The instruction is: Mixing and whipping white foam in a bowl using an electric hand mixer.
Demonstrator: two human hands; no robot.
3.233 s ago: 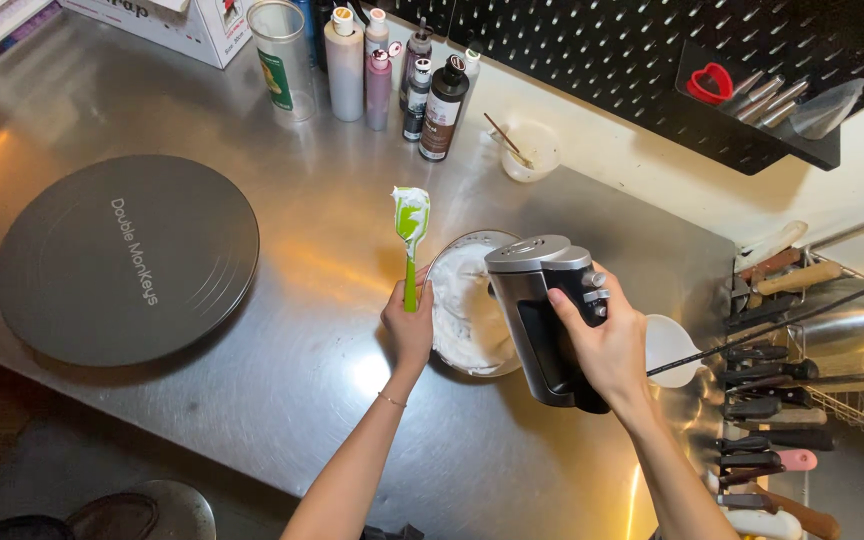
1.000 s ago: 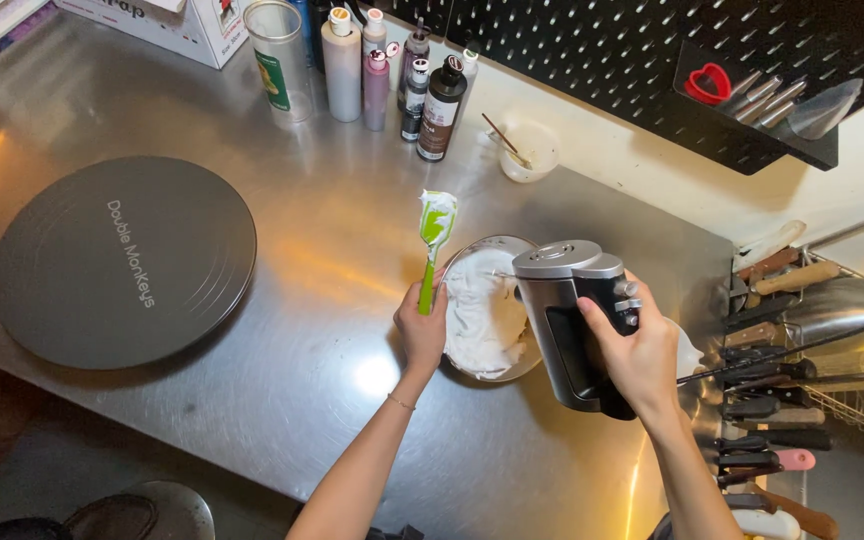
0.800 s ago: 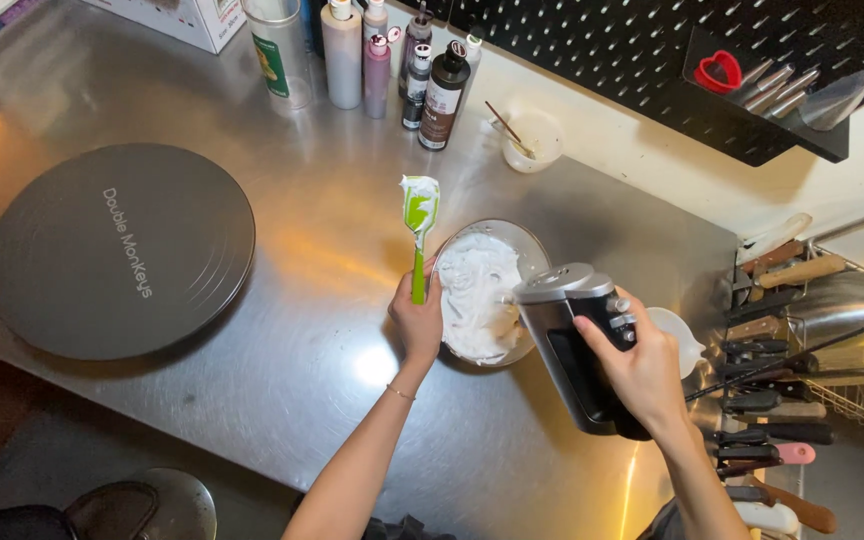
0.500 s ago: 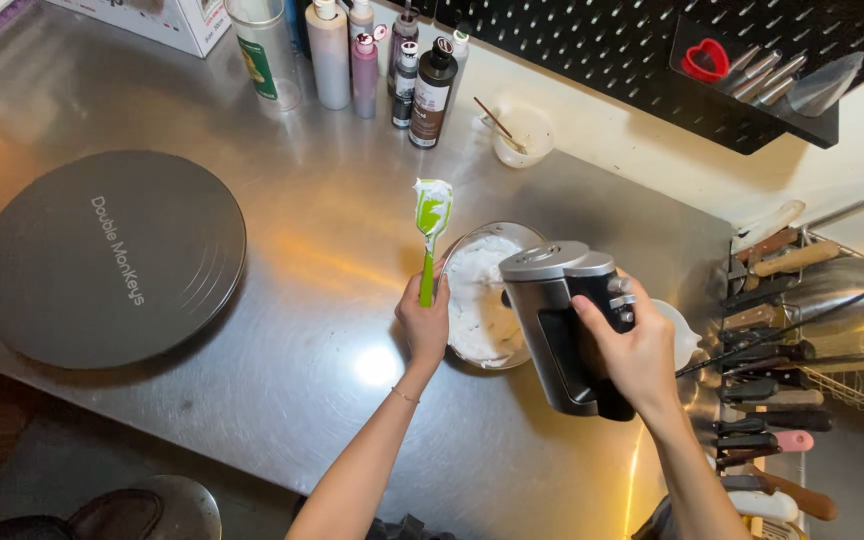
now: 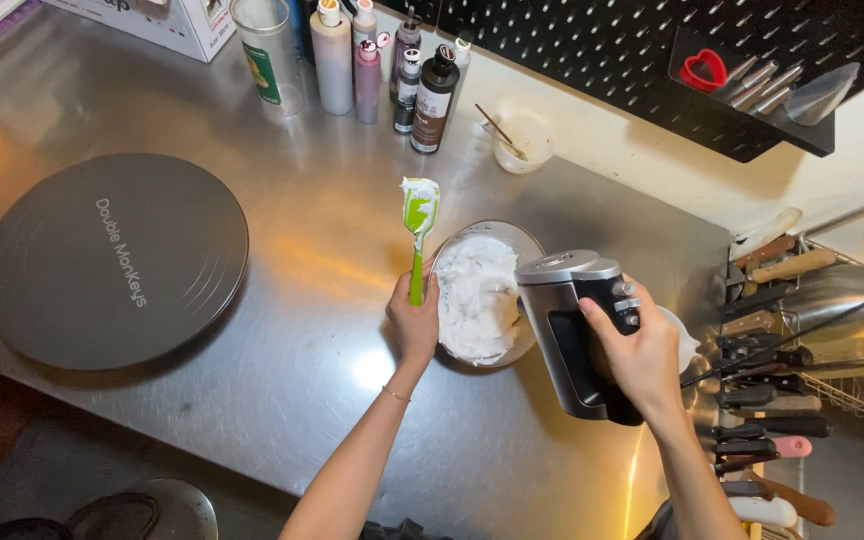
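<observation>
A baking kitchen — steel counter point(image 5: 252, 400), hand mixer point(image 5: 572, 335), pegboard point(image 5: 592, 50) of tools.

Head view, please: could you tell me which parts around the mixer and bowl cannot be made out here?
- Beaters: hidden behind the mixer body held by the right hand.
- Bowl right side: covered by the mixer.
- Spatula handle end: wrapped in the left hand.
- White jug: mostly behind the right hand.
- Knife rack: cut off by the right edge.
</observation>
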